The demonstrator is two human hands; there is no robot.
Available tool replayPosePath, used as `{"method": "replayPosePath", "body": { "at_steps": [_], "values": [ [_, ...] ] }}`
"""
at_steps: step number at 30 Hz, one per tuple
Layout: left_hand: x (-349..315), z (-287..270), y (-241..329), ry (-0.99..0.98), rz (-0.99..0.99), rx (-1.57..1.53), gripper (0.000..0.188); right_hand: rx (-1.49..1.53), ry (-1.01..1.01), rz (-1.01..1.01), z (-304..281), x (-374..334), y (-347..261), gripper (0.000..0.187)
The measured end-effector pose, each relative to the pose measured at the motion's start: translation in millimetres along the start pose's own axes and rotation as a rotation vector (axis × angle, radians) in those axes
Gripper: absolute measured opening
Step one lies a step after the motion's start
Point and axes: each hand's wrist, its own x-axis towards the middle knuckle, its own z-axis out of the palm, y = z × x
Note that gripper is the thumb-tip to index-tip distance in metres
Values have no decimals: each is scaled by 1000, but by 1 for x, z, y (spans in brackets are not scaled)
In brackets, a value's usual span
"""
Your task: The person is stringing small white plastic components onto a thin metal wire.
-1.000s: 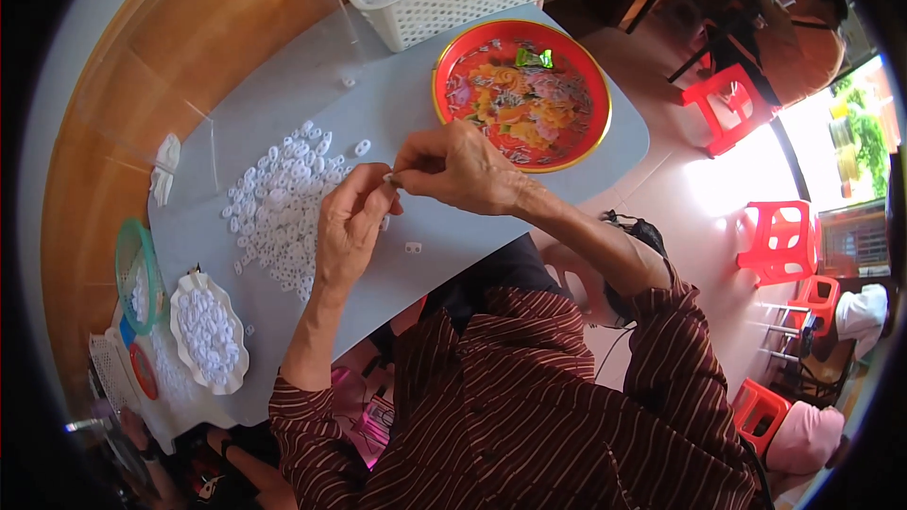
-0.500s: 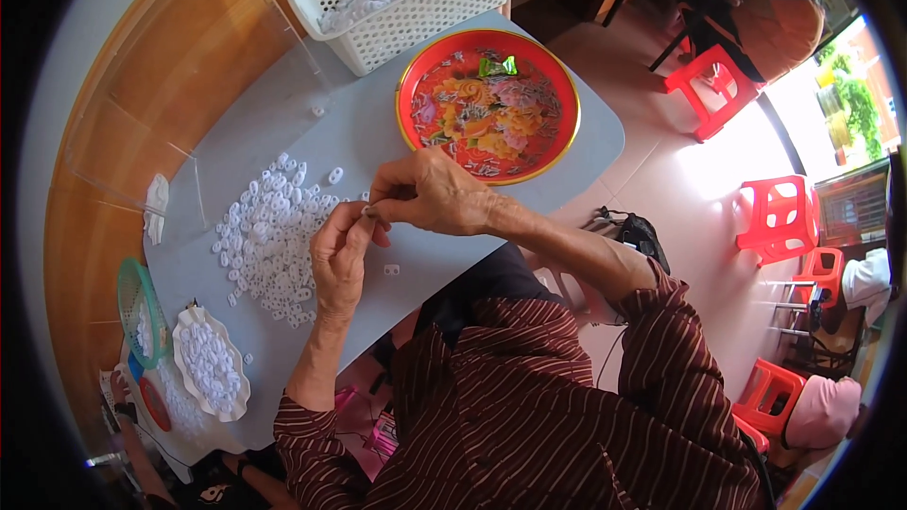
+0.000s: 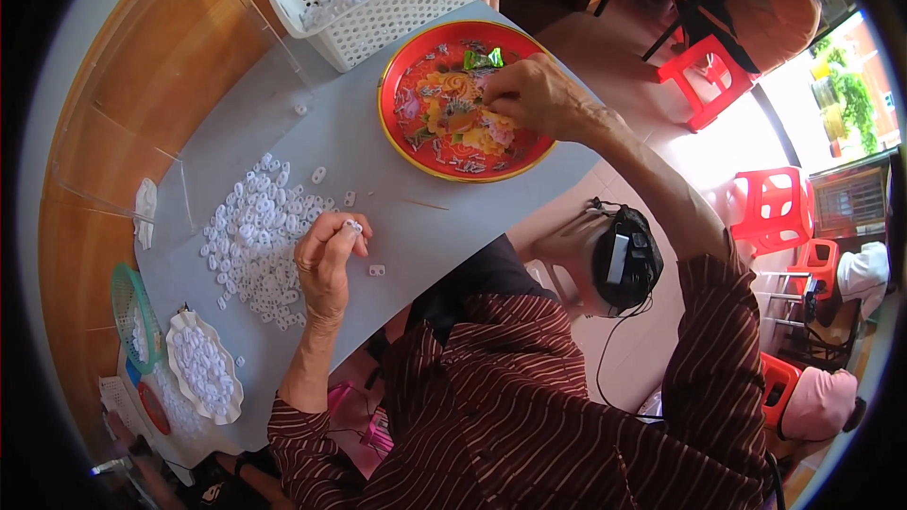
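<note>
My left hand [image 3: 323, 269] pinches a small white two-holed plastic piece [image 3: 353, 226] between thumb and fingertips, just above the grey table. Beside it spreads a heap of similar white pieces [image 3: 253, 241]. My right hand [image 3: 540, 99] reaches over a round red flowered tray [image 3: 402, 140] with its fingers drawn together; whatever is between them is hidden. Small thin metal-looking bits [image 3: 470, 167] lie scattered in the tray, along with a green shiny wrapped packet [image 3: 483, 59]. A thin tan stick [image 3: 425, 204] and one loose white piece [image 3: 377, 270] rest on the tabletop.
A white perforated basket [image 3: 378, 33] stands at the far edge, with a clear plastic panel [image 3: 179, 85] to its left. A scalloped dish [image 3: 227, 397] and a green sieve [image 3: 123, 297] hold white pieces at left. Red stools [image 3: 773, 211] stand on the floor at right.
My right hand has left my left hand and moved right and away, into the red tray. My left hand keeps its white piece. The thin stick now shows on the table.
</note>
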Motion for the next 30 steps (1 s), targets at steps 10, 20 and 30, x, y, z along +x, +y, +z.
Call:
{"method": "replayPosePath", "body": {
  "at_steps": [10, 20, 30],
  "values": [
    [-3, 1, 0, -41, 14, 74, 12, -98, -68, -59, 21, 4, 6, 17],
    [-4, 2, 4, -75, 65, 119, 11, 45, -42, 92, 10, 6, 6, 12],
    [-5, 3, 3, -77, 49, 119, 10, -60, 103, -44, 6, 16, 34, 12]
  ]
}}
